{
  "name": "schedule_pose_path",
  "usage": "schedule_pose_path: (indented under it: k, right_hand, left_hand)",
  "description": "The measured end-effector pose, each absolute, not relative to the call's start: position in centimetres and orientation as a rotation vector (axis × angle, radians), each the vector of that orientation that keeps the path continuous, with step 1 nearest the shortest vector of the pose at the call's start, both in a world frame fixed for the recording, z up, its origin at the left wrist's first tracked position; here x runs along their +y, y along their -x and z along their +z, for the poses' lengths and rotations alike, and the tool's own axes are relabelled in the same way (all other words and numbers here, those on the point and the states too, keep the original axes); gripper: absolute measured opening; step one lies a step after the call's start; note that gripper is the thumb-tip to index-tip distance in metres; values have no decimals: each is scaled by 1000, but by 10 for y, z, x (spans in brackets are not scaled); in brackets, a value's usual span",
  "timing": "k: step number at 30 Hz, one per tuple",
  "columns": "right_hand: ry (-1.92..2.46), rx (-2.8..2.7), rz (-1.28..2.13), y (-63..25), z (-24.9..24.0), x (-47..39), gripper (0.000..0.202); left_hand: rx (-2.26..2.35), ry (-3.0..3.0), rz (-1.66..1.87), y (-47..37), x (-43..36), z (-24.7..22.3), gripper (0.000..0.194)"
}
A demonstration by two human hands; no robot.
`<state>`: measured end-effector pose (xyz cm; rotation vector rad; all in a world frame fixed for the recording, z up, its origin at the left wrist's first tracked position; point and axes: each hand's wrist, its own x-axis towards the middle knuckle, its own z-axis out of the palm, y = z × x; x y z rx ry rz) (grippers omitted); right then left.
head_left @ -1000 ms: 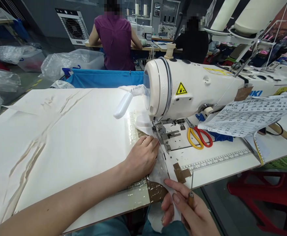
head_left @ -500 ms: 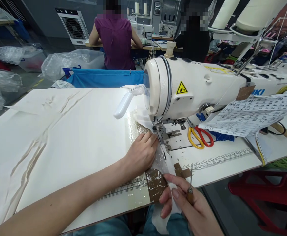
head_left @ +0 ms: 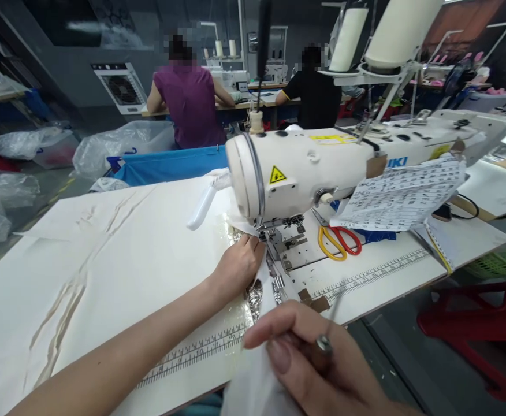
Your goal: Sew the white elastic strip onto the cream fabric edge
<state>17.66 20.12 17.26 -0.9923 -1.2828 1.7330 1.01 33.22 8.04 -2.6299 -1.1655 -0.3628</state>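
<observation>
My left hand (head_left: 240,263) is closed, its bunched fingers on white fabric (head_left: 265,289) right in front of the presser foot (head_left: 262,234) of a white sewing machine (head_left: 296,173). Nearer to me, my right hand (head_left: 309,358) is closed, with the fabric's near end between thumb and index finger. The same hand also carries an awl (head_left: 323,345), whose thin spike is blurred and points up and away. Between the two hands the fabric runs as a narrow strip beside metal guide parts (head_left: 278,282).
Scissors (head_left: 337,241) with yellow and red handles lie right of the needle area. A printed sheet (head_left: 402,199) hangs on the machine. A ruler tape (head_left: 192,352) crosses the table (head_left: 136,277). Two people sit beyond a blue cloth bin (head_left: 170,164); a red stool (head_left: 473,329) stands right.
My right hand has risen towards the camera, lifting the near end of the fabric strip with the awl still in hand. My left hand stays near the presser foot. The view has shifted.
</observation>
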Motion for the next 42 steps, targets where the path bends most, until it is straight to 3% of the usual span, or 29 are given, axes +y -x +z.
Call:
schedule_pose_path:
  k: [5, 10, 14, 16, 22, 29, 37, 40, 42]
  right_hand:
    - [771, -1238, 1947, -168, 148, 207, 46]
    - [1061, -1644, 1726, -191, 104, 194, 29]
    - [1258, -1490, 1628, -206, 101, 184, 37]
    - [1274, -1465, 1514, -210, 106, 186, 31]
    - [1154, -1566, 1195, -213, 105, 210, 34]
    - [1235, -1555, 1276, -208, 99, 208, 32]
    - [1497, -1942, 425, -193, 74, 254, 38]
    - [1448, -1965, 337, -188, 71, 257, 36]
    - [1300, -1916, 462, -190, 76, 252, 34]
  left_hand:
    - [-1124, 2511, -439, -7, 340, 76, 22]
    - [-1187, 2622, -781, 2, 345, 72, 23]
    - [-1216, 2782, -1000, 8, 353, 68, 23]
    - [-1198, 2838, -1045, 10, 355, 67, 21]
    - [-1134, 2880, -1099, 12, 357, 68, 18]
    - [-1070, 2923, -1107, 14, 359, 69, 15]
    - [-1049, 2851, -988, 13, 358, 69, 14]
    - [-1009, 2816, -982, 13, 359, 67, 14]
    - [-983, 2807, -998, 13, 359, 66, 13]
